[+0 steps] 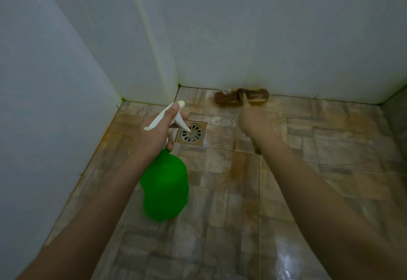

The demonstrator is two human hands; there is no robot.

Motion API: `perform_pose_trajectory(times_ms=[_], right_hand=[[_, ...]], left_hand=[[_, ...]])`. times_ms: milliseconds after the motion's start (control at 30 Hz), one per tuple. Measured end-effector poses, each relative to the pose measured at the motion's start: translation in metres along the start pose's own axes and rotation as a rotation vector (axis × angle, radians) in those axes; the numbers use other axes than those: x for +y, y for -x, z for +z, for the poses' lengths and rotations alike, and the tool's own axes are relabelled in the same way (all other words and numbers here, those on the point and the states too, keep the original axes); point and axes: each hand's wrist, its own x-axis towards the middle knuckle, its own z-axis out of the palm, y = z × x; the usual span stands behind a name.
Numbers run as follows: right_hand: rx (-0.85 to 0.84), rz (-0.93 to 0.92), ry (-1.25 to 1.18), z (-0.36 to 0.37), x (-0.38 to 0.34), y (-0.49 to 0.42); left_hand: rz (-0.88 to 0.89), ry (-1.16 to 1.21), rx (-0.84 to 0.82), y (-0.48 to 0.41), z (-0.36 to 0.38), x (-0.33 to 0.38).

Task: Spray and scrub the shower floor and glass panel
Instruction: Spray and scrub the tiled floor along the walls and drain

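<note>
The left hand [154,132] was curled round the neck of the green spray bottle [165,185], fingers by its white trigger, beside the drain [192,133]. The brush [241,98] sat on the tiled floor [220,191], against the foot of the wall [264,37]. The right hand [262,125] gripped what looked like its handle, though blur made this uncertain. Scrubbing well here would mean pressing the bristles flat and working along that stained edge in short strokes.
</note>
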Motion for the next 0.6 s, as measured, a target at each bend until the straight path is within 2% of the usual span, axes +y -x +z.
perform_pose_trajectory(times_ms=[133, 233, 333, 533, 600], right_hand=[[0.083, 0.033, -0.019, 0.016, 0.05, 0.086], [0.126, 0.097, -0.057, 0.009, 0.069, 0.052], [0.037, 0.148, -0.016, -0.026, 0.074, 0.011], [0.003, 0.231, 0.055, -0.011, 0.092, 0.087], [0.048, 0.191, 0.052, -0.014, 0.098, 0.067]], left_hand=[[-0.037, -0.096, -0.016, 0.003, 0.014, 0.003], [-0.107, -0.179, -0.047, 0.003, 0.032, 0.0], [-0.172, -0.225, -0.013, 0.001, 0.043, -0.002], [-0.217, -0.271, -0.089, 0.0, 0.062, 0.001], [-0.197, -0.307, -0.124, 0.001, 0.072, 0.0]])
